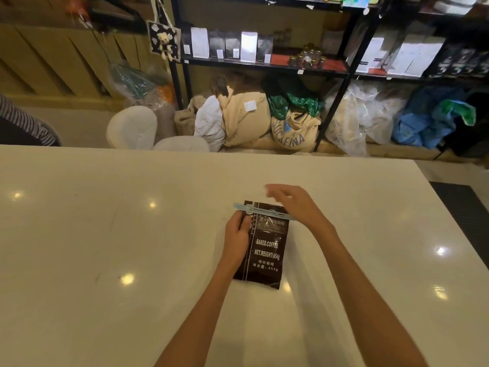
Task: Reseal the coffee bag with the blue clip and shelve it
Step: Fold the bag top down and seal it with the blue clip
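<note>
Two bare forearms, left hand (236,235) & right hand (296,205), no sleeves, rings, or watch.

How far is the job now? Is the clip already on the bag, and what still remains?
Done: the blue clip lies across the top of the coffee bag, which is flat on the white table. In hand: the left hand holds the bag's left edge by the clip's end; the right hand is blurred over the other end, so closure is unclear. Left: moving the bag to the black shelves.
</note>
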`<state>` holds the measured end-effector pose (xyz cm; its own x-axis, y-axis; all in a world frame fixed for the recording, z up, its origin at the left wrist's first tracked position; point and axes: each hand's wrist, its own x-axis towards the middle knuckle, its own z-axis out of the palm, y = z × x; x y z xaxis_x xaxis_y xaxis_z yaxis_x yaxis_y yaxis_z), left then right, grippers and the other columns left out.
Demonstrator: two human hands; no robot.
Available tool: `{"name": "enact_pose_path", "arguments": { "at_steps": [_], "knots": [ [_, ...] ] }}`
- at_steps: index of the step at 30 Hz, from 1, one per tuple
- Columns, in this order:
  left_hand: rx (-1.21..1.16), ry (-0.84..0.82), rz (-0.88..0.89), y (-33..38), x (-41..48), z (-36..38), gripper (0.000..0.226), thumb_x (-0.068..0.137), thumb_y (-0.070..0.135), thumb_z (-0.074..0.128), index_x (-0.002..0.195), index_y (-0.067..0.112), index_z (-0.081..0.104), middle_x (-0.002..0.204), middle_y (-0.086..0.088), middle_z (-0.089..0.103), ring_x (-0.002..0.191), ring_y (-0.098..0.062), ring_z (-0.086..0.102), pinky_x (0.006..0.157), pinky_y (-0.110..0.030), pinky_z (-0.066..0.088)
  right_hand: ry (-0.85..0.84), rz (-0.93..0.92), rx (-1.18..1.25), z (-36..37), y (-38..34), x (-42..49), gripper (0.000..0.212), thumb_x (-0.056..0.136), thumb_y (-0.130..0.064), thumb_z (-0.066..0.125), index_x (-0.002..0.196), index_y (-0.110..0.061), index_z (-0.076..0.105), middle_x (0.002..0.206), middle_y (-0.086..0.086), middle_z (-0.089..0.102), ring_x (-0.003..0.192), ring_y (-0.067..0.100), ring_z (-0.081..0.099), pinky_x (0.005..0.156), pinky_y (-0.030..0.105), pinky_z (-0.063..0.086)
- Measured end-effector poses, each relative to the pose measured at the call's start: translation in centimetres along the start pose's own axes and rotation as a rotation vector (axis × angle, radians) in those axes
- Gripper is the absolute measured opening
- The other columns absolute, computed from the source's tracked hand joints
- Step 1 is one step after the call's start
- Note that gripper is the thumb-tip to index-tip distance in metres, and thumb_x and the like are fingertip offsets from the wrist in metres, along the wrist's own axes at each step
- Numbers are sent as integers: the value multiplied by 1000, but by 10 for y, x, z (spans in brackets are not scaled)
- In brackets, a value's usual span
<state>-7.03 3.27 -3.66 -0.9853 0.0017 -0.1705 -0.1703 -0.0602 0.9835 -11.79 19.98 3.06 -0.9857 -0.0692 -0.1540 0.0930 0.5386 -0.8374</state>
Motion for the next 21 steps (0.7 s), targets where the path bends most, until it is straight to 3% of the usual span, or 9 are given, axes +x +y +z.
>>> {"name": "enact_pose_path", "arguments": {
  "at_steps": [2, 4, 7, 11, 14, 17, 19, 21],
  "knots": [
    [-25, 68, -28, -2, 3, -4, 22, 103, 13, 41, 110, 13, 61, 106, -9, 71, 99, -26, 70, 82, -35, 58, 230, 144, 344, 4, 24, -29, 44, 97, -48, 49, 125, -19, 66, 115, 2, 72, 98, 16, 69, 83, 28, 54],
    [-13, 102, -42, -5, 3, -6, 22, 103, 16, 41, 112, 12, 60, 109, -9, 70, 102, -27, 69, 87, -39, 57, 214, 236, 547, 29, 41, -58, 48, 95, -52, 45, 121, -17, 66, 109, 2, 74, 95, 15, 72, 77, 24, 57],
    [28, 77, 19, -5, 2, -5, 20, 103, 19, 41, 109, 19, 60, 108, -7, 70, 101, -24, 69, 87, -42, 58, 261, 234, 686, 59, 43, -70, 45, 93, -49, 49, 117, -17, 68, 107, 2, 76, 100, 19, 72, 81, 30, 58],
    [27, 36, 69, -1, -4, 1, 17, 100, 26, 50, 113, 20, 60, 109, -6, 71, 101, -22, 70, 84, -38, 59, 346, 208, 749, 58, 27, -57, 33, 97, -39, 54, 107, -12, 70, 96, 5, 78, 85, 17, 75, 68, 26, 58],
    [50, 83, 92, -3, -1, 4, 24, 97, 26, 57, 117, 13, 59, 109, -5, 72, 102, -19, 70, 86, -36, 58, 422, 234, 769, 67, 22, -51, 34, 96, -45, 54, 99, -16, 71, 91, 7, 77, 82, 22, 75, 70, 34, 61],
    [85, 97, 106, 0, -1, 8, 23, 98, 19, 55, 120, 11, 58, 107, 0, 71, 98, -9, 69, 82, -23, 56, 527, 280, 783, 76, 21, -46, 36, 95, -50, 52, 96, -19, 71, 90, 6, 76, 81, 22, 74, 70, 36, 61],
    [96, 109, 119, 2, -2, 8, 26, 99, 19, 55, 123, 10, 56, 108, 1, 70, 97, -3, 69, 78, -17, 55, 511, 263, 800, 75, 23, -44, 37, 95, -50, 51, 99, -18, 70, 92, 7, 76, 83, 23, 75, 71, 37, 61],
    [89, 126, 132, 2, -2, 7, 27, 99, 20, 54, 124, 9, 55, 109, 1, 69, 97, -4, 69, 77, -16, 55, 388, 230, 798, 70, 27, -46, 37, 96, -50, 50, 104, -19, 68, 97, 7, 76, 86, 23, 75, 73, 36, 61]
  ]
}}
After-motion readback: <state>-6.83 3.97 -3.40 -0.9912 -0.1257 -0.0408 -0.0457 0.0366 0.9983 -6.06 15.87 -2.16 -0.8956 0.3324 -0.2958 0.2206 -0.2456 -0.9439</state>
